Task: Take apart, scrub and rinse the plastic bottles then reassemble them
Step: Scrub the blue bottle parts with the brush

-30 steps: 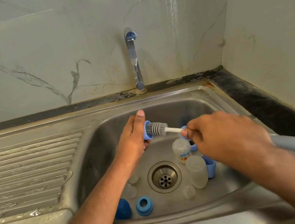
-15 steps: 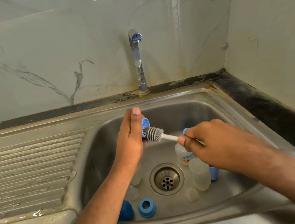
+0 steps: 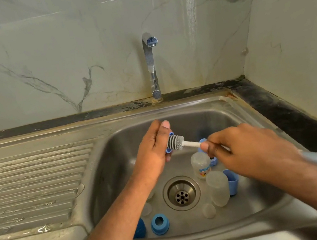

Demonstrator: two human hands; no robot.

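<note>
Mid-scrub. Your left hand [image 3: 152, 149] grips a blue collar [image 3: 169, 149]; right hand [image 3: 245, 152] grips the brush [image 3: 176, 142], head against it. Bottles [image 3: 201, 164] lie apart in the sink [image 3: 206, 124], 3 o'clock of the drain [image 3: 181, 193]. Rinse and reassembly remain.

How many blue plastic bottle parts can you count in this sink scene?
5: left hand's ring; ring behind right thumb; cup right of drain; screw ring and dark cap in front. More may be hidden.
</note>
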